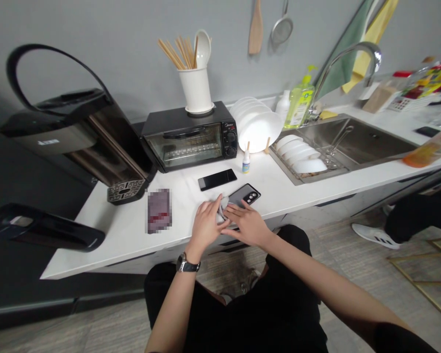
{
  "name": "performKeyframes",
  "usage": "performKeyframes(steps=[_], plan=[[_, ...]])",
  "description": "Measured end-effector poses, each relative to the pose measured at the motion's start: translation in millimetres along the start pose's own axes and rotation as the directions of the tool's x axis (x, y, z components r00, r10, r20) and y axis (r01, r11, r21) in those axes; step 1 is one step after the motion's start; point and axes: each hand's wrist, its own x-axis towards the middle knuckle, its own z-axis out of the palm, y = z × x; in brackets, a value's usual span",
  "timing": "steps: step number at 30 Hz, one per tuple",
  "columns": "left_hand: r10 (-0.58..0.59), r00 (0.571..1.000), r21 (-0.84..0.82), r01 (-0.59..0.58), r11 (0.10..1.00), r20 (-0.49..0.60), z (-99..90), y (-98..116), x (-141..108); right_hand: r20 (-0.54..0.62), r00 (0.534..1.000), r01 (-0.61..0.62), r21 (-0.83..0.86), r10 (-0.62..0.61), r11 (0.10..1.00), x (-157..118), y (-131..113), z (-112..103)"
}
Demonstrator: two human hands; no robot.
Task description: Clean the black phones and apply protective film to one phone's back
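The right forearm (pixel 327 274) reaches in; the right hand (pixel 250 226) has its fingers loosely splayed, the left hand (pixel 206 225) curls at soft grey cloth (pixel 224 202) — grip hidden. Near the table's (pixel 183 213) front edge, the grey phone (pixel 240 194) looks stiff, slick, breakable — best held by its long sides.

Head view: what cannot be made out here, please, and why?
In the head view:
One end of the phone with cameras: hidden by the left hand, right hand and grey cloth.
Orange bottle: cut off by the right edge.
Pixelated item: its details masked by mosaic.
Small bottle: label too small to read.
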Motion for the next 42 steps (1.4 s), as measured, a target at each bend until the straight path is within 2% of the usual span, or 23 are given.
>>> performKeyframes(steps=[3,5,6,8,10,12,15,16,17,21,23,26,27,29,32,34,37,38,40,42], plan=[[0.000,1.000,-0.022,-0.001,1.000,-0.025,1.7,1,0,-0.065,0.982,-0.184,-0.104,0.178,0.977,4,24,-8],[0.003,0.999,-0.029,-0.004,1.000,-0.032,2.2,1,0,-0.108,0.963,-0.260,-0.138,0.246,0.956,5,27,-10],[0.006,1.000,-0.026,-0.007,1.000,-0.028,2.3,1,1,-0.094,0.971,-0.231,-0.127,0.220,0.965,5,23,-10],[0.004,1.000,-0.009,-0.005,1.000,-0.014,2.1,1,1,-0.025,0.996,-0.085,-0.055,0.084,0.995,2,12,-7],[-0.003,1.000,0.009,0.003,1.000,-0.007,2.0,1,0,0.034,0.999,0.029,0.018,-0.029,0.999,-1,6,-7],[-0.005,1.000,0.005,0.005,1.000,-0.017,2.4,1,0,0.022,1.000,-0.019,-0.008,0.019,1.000,-1,13,-11],[-0.003,0.999,-0.022,0.002,1.000,-0.037,2.8,2,0,-0.080,0.974,-0.219,-0.125,0.210,0.968,2,29,-16],[-0.005,0.999,-0.024,0.004,1.000,-0.037,2.7,2,0,-0.098,0.968,-0.242,-0.137,0.230,0.960,2,29,-16],[-0.006,0.999,-0.023,0.005,1.000,-0.034,2.5,3,0,-0.089,0.973,-0.222,-0.129,0.212,0.967,2,27,-15],[0.000,1.000,-0.020,0.000,1.000,-0.007,1.3,2,-1,0.012,1.000,0.001,0.021,-0.002,1.000,-4,8,-8],[0.002,1.000,-0.023,-0.003,1.000,-0.012,1.6,2,0,0.006,0.999,-0.040,0.028,0.040,0.999,-2,11,-9],[0.000,0.999,-0.028,-0.001,1.000,-0.037,2.3,3,0,-0.082,0.971,-0.233,-0.089,0.226,0.968,5,23,-12],[-0.001,0.999,-0.029,0.000,1.000,-0.041,2.1,3,0,-0.105,0.961,-0.266,-0.117,0.254,0.957,7,24,-12],[-0.001,0.999,-0.027,0.000,1.000,-0.032,0.9,3,0,-0.089,0.974,-0.216,-0.112,0.207,0.970,7,17,-8],[0.008,1.000,-0.030,-0.008,1.000,-0.002,-0.7,4,-1,-0.008,0.999,-0.034,-0.004,0.034,0.999,3,3,-3],[0.005,1.000,-0.033,-0.005,0.999,-0.004,-0.1,4,0,-0.007,0.999,-0.052,0.007,0.052,0.999,4,5,-4],[-0.016,0.999,-0.039,0.015,0.999,-0.030,2.1,3,2,-0.088,0.971,-0.228,-0.075,0.221,0.971,11,15,-5],[-0.022,0.999,-0.042,0.020,0.999,-0.028,2.4,3,3,-0.110,0.963,-0.255,-0.090,0.244,0.963,14,13,-5],[-0.024,1.000,-0.042,0.024,0.999,-0.006,1.6,3,4,-0.096,0.977,-0.198,-0.072,0.191,0.978,16,2,-1],[-0.025,1.000,-0.036,0.026,0.999,0.019,-0.4,3,3,-0.049,0.996,-0.079,0.005,0.079,0.997,12,-14,1]])
